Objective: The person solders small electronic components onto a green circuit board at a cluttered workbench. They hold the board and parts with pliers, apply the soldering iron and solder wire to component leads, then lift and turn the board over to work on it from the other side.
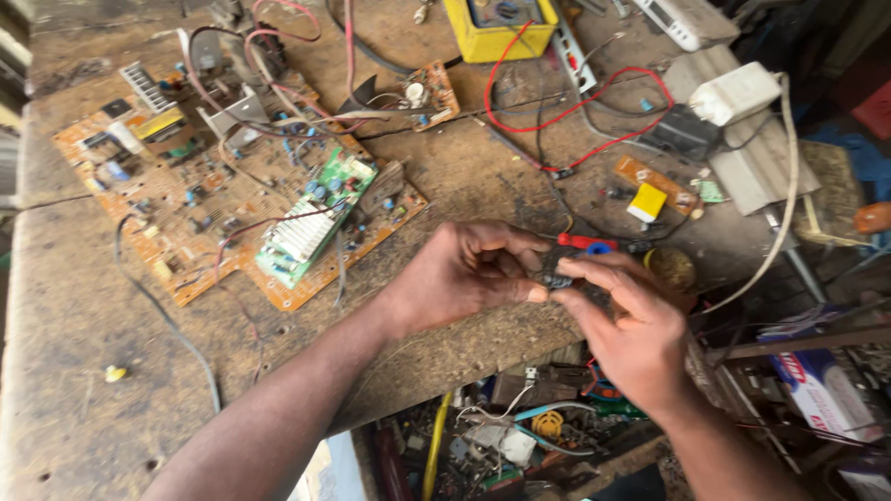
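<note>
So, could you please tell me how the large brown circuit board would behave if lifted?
The large brown circuit board would probably stay stiff and flat. Its attached wires would likely drag. The metal heatsink may weigh one side down.

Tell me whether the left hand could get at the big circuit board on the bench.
Probably yes. The circuit board lies open on the bench just beyond the left hand, nothing between them. But that hand shares its grip on a small dark part with the right hand.
</note>
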Available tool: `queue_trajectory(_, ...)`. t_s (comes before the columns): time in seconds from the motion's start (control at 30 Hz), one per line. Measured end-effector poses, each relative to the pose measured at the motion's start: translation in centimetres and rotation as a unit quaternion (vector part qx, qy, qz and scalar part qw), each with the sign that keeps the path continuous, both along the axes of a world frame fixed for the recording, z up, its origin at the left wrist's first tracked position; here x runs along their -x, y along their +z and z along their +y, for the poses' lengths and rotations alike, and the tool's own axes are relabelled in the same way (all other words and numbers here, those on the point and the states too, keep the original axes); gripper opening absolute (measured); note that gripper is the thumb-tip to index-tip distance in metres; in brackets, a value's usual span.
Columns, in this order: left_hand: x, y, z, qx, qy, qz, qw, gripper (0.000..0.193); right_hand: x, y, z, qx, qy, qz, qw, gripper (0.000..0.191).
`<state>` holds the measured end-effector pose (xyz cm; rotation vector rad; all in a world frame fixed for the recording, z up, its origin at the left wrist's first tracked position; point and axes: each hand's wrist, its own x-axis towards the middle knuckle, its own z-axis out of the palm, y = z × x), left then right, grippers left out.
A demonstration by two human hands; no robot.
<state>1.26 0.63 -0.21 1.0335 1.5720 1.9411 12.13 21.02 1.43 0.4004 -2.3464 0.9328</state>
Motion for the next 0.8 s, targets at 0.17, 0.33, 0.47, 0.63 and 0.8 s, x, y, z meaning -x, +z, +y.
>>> queue_trajectory(0.17, 0.8, -1.1, -0.1, 0.040, 0.003, 0.037, 0.998, 0.020, 0.5, -2.4, -2.3, 0.194, 0.003, -0.037, 0.980, 0.044)
queue_trajectory(0.33, 0.9, -1.1, -0.2, 0.050, 0.003, 0.020, 0.999, 0.017, 0.3, -2.9, -2.1, 0.198, 0.006, -0.018, 0.980, 0.048)
queue_trajectory(0.47, 0.8, -0.8, -0.1, 0.054, 0.010, 0.026, 0.998, 0.020, 0.1, -3.1, -1.9, 0.217, 0.005, -0.022, 0.976, 0.046)
queue_trajectory(0.63, 0.6, -0.7, -0.2, 0.063, 0.029, 0.073, 0.995, 0.020, -0.1, -3.3, -1.7, 0.204, -0.024, -0.033, 0.978, 0.042)
queue_trajectory(0.8, 0.5, -0.6, -0.2, 0.058, 0.041, 0.106, 0.992, 0.018, -0.4, -3.6, -1.7, 0.215, -0.017, -0.026, 0.976, 0.041)
